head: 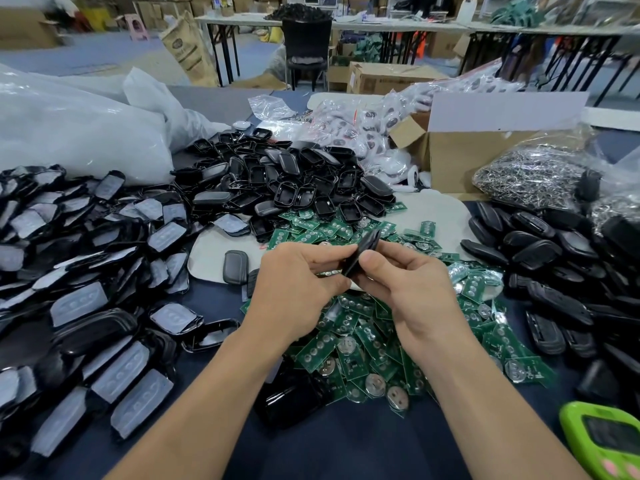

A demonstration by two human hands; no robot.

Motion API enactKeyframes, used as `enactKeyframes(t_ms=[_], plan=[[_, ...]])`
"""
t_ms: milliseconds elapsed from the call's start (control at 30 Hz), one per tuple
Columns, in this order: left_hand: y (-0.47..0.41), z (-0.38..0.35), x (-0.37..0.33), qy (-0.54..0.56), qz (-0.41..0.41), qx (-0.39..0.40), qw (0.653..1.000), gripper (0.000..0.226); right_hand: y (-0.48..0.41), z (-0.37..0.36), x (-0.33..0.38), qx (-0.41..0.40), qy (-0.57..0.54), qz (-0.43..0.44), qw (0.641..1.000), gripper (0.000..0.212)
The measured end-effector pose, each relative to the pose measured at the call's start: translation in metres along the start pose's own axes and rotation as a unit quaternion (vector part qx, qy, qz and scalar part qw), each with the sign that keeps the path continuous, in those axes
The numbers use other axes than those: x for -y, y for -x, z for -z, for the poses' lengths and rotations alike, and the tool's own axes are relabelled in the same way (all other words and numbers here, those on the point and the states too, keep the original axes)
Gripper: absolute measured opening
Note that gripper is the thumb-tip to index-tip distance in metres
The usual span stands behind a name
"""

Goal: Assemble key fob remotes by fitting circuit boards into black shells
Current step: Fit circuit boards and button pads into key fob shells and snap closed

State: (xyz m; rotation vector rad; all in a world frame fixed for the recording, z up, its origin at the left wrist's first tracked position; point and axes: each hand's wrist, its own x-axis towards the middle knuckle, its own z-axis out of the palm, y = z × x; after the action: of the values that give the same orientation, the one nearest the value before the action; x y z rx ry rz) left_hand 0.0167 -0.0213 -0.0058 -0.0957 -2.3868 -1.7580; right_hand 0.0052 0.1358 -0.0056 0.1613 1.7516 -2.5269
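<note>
Both hands hold one black key fob shell point(363, 249) edge-on above the table's middle. My left hand point(298, 282) pinches its left side with thumb and fingers. My right hand point(408, 289) grips its right side, thumb on top. Beneath them lies a heap of green circuit boards point(363, 344) with round coin cells. Empty black shell halves point(294, 181) are piled behind. Shells with clear button pads point(86, 271) cover the left. Closed black fobs point(554, 271) are stacked at the right. Whether a board sits inside the held shell is hidden.
A grey fob point(235, 266) lies alone left of my hands. A cardboard box point(485, 150), bags of white parts point(363, 133) and a bag of metal rings point(533, 174) stand behind. A green device point(602, 441) sits at the lower right. White plastic sacks point(69, 126) fill the far left.
</note>
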Motion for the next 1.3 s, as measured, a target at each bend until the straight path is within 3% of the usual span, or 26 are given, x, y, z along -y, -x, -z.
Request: enactKeyframes(t_ms=[400, 533, 633, 833, 1067, 1300], plan=[[-0.003, 0.001, 0.004, 0.027, 0.000, 0.044, 0.999, 0.056, -0.006, 0.011, 0.003, 0.048, 0.102, 0.040, 0.993, 0.021], [-0.005, 0.007, 0.002, 0.083, 0.036, 0.085, 0.992, 0.061, 0.005, 0.006, 0.008, 0.065, 0.294, 0.181, 0.936, 0.044], [-0.008, 0.014, 0.003, 0.177, 0.076, 0.139, 0.971, 0.053, 0.012, 0.001, 0.009, 0.034, 0.373, 0.241, 0.895, 0.053], [-0.009, 0.016, 0.005, 0.231, 0.061, 0.125, 0.963, 0.042, 0.018, -0.004, 0.000, 0.001, 0.409, 0.279, 0.869, 0.058], [-0.012, 0.017, 0.007, 0.274, 0.083, 0.106, 0.952, 0.036, 0.014, -0.001, -0.001, 0.008, 0.396, 0.280, 0.874, 0.051], [-0.015, 0.024, 0.010, 0.239, 0.077, 0.128, 0.960, 0.052, 0.013, -0.001, 0.000, 0.037, 0.361, 0.273, 0.891, 0.057]])
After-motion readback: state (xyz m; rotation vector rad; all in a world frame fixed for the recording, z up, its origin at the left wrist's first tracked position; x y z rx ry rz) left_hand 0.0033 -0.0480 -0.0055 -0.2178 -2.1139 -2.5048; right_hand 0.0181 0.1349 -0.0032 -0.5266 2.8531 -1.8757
